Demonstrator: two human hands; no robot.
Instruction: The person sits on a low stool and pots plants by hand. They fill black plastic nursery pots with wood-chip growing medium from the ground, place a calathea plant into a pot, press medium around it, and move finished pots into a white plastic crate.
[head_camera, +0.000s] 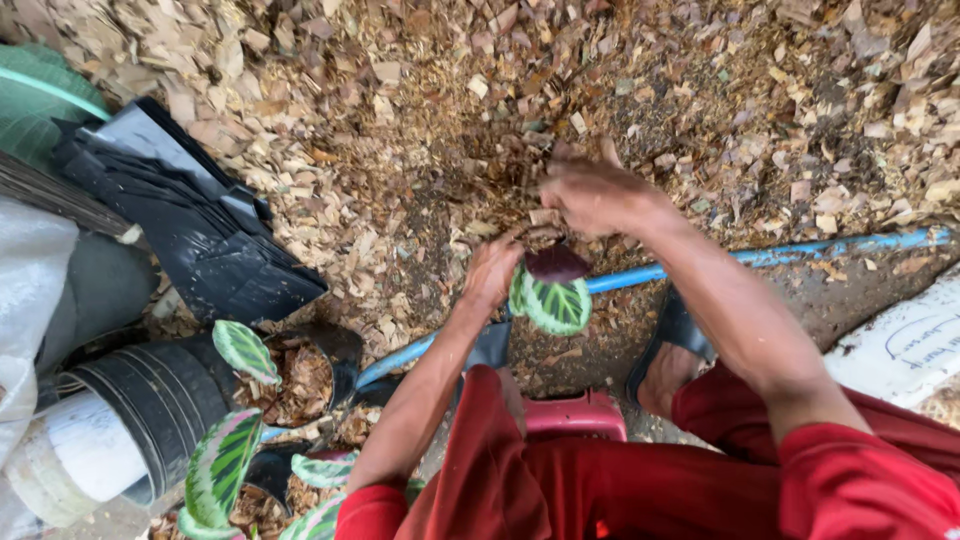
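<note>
A small plant cutting (552, 295), with green leaves striped in pale veins and one dark purple leaf underside, is held between both hands above the ground, in front of the knees. The left hand (492, 272) is closed around the base of the cutting, fingers curled at the stem just beside the striped leaf. The right hand (598, 197) is blurred; it is seen just above the cutting, fingers bent downward toward its top, but whether anything is actually gripped cannot be told.

The ground beneath is covered by a thick layer of dry wood chips (400, 100). A blue pipe (800, 250) is laid across the ground, passing behind the cutting and under the forearms. A foot in a dark sandal (672, 352) is placed near the pipe, below the right forearm. Red trousers (620, 480) are worn, and a red stool (575, 413) is partly seen between the legs.

To the left, black nursery bags filled with chips (300, 380) are noted, with similar striped leaves (222, 465) rising from them. A stack of folded black plastic bags (190, 220) lies further left on the chips. A roll of black pots (150, 410) lies on its side at the lower left. A white sack (900, 345) is seen at the right edge.
</note>
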